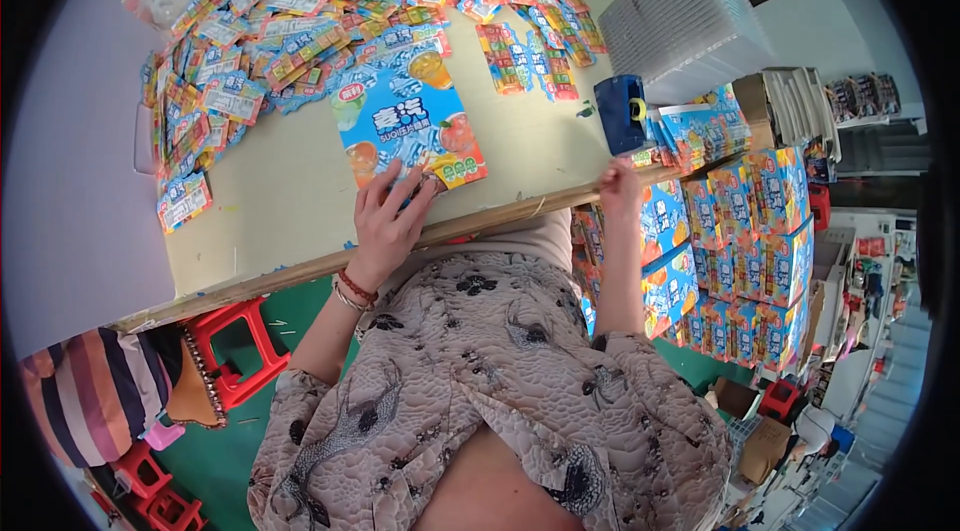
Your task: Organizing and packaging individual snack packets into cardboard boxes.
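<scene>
A bright blue printed carton [405, 116] with drink pictures lies on the table near its front edge. My left hand [395, 216] rests on the carton's near edge, its fingers spread over the printed face. To the right, past the table's front edge, my right hand [620, 189] is raised with its fingers drawn together; whatever they might pinch is too small to make out. A dark blue tape dispenser [619, 116] with a yellow roll core stands just beyond that hand, at the table's right edge.
Many small colourful packets [300, 41] are heaped across the back and left of the table [270, 221]. A stack of clear plastic trays [680, 16] stands at the back right. Printed cartons [745, 261] are piled right of the table. A red stool [240, 356] sits on the left.
</scene>
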Tool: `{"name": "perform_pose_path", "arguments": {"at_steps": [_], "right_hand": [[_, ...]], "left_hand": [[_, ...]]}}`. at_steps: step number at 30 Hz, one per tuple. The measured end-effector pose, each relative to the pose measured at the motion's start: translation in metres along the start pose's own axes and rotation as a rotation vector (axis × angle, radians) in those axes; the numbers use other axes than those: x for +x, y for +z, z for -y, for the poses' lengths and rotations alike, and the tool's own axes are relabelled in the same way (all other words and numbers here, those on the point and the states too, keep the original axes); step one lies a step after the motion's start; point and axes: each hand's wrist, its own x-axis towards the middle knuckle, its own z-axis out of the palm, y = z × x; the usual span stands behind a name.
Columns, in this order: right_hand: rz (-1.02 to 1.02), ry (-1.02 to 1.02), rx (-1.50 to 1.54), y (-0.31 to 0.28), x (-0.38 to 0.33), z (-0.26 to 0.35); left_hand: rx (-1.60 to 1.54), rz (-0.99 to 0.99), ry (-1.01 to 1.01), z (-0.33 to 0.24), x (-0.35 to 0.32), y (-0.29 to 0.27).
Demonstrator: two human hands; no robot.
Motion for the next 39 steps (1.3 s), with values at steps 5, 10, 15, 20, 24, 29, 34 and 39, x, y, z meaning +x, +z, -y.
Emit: {"name": "perform_pose_path", "arguments": {"at_steps": [5,10,15,20,24,29,34,39], "right_hand": [[0.234,-0.1,-0.395,0.065,-0.071,-0.002],[0.566,0.261,-0.408,0.141,-0.167,-0.043],[0.487,0.297,-0.495,0.151,-0.189,-0.095],[0.528,0.244,-0.656,0.139,-0.191,-0.105],[0.565,0.329,-0.508,0.119,-0.183,-0.115],[0.642,0.346,-0.408,0.112,-0.172,-0.133],[0.6,0.66,-0.298,0.122,-0.171,-0.111],[0.525,0.962,-0.246,0.084,-0.153,-0.095]], "left_hand": [[-0.014,-0.017,-0.001,0.001,-0.003,0.001],[-0.09,-0.01,-0.147,-0.003,-0.005,0.005],[-0.035,0.047,-0.029,-0.001,0.001,-0.003],[0.016,0.102,0.007,0.0,-0.002,-0.004],[-0.059,0.206,-0.046,-0.001,0.011,-0.017],[-0.092,0.192,-0.135,-0.01,0.028,-0.019],[0.002,0.095,-0.111,-0.01,0.018,-0.008],[0.038,0.136,-0.05,-0.009,0.016,-0.003]]}}
